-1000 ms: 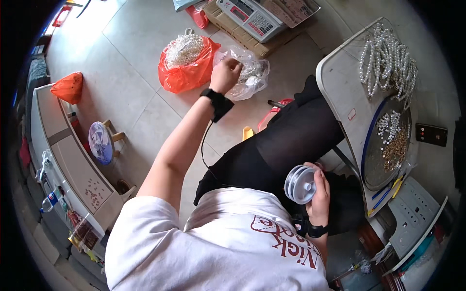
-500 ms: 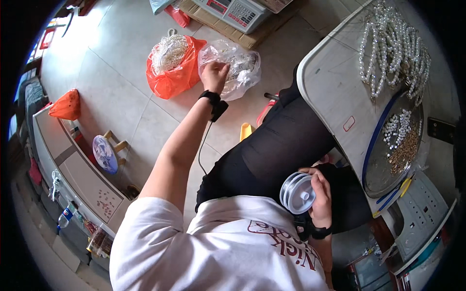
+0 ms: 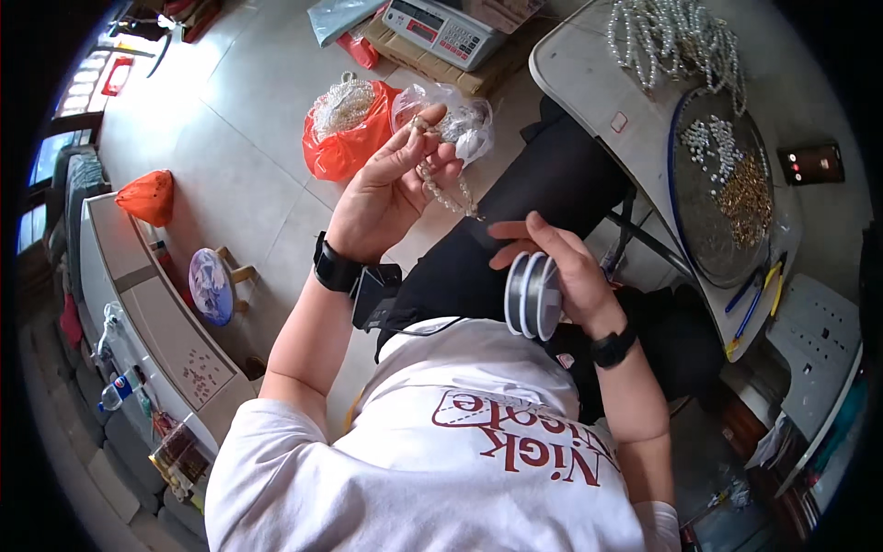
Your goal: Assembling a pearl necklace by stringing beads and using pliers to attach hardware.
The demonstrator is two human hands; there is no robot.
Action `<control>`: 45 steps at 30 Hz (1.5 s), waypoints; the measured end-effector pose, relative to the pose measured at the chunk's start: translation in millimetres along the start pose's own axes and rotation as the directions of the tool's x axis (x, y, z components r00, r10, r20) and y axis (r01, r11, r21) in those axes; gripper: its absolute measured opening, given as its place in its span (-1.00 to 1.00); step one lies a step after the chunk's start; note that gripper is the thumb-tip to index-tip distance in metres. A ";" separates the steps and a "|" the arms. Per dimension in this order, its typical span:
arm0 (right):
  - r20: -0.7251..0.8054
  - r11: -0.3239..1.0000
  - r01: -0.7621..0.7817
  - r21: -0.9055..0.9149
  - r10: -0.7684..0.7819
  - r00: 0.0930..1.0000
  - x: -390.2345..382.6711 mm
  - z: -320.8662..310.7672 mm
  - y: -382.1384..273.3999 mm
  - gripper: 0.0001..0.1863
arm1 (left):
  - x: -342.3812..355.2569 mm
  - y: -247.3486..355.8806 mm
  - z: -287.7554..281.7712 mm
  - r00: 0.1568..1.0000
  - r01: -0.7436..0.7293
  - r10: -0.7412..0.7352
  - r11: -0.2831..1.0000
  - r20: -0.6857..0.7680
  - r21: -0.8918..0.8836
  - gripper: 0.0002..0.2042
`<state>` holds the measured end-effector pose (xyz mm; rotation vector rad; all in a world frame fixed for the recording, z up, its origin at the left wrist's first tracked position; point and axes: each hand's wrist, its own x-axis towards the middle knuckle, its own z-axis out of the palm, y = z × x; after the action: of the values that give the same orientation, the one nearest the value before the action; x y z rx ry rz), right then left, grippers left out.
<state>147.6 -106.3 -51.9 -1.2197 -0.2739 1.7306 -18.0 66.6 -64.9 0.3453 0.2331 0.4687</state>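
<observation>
A short strand of pearly beads (image 3: 448, 195) dangles from my left hand (image 3: 382, 202), which pinches its upper end between thumb and fingers. My left hand is raised in front of a red-orange bag (image 3: 336, 158) and a clear plastic bag (image 3: 475, 145), both on the floor with bead strands in them. My right hand (image 3: 581, 281) is curled around a stack of spools (image 3: 533, 296) wound with grey line, above my lap. Its thumb and forefinger stretch toward the strand's lower end, apart from it.
To the right stands a pale table (image 3: 589, 69) with pearl strands (image 3: 676, 41) and a round tray (image 3: 704, 248) of white and gold beads. A phone (image 3: 811, 164) and blue-and-yellow tools (image 3: 752, 299) lie near the tray. A scale (image 3: 441, 32) and a stool (image 3: 210, 287) are farther off.
My left hand has come back from the clear bag with a bead strand. My right hand has lifted the spools and turned them, moving toward the left hand.
</observation>
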 end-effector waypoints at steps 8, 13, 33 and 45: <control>0.039 0.973 0.230 -0.034 -0.228 0.973 -30.7 21.3 13.9 -0.73 | -19.1 -17.4 42.0 0.999 0.016 -0.025 0.984 0.047 0.176 -0.60; -0.206 0.905 0.421 0.058 -0.402 0.892 -67.9 5.3 4.8 -0.73 | 17.1 -23.4 89.4 0.985 -0.117 0.168 0.476 0.041 0.872 -0.71; -0.452 0.803 0.548 0.233 -0.410 0.793 -115.9 -59.9 14.4 -0.59 | 83.1 -51.9 123.1 0.935 -0.304 -0.081 0.317 0.345 0.898 -0.60; -0.420 0.836 0.424 -0.348 -0.544 0.727 -86.5 -33.3 16.1 -0.68 | 14.2 -101.2 75.2 0.975 -0.032 -0.165 0.555 0.148 0.831 -0.62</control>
<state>168.5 -194.2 -26.0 -1.5561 -0.4420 0.8913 57.1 -31.5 -36.0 1.3333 0.2503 0.2038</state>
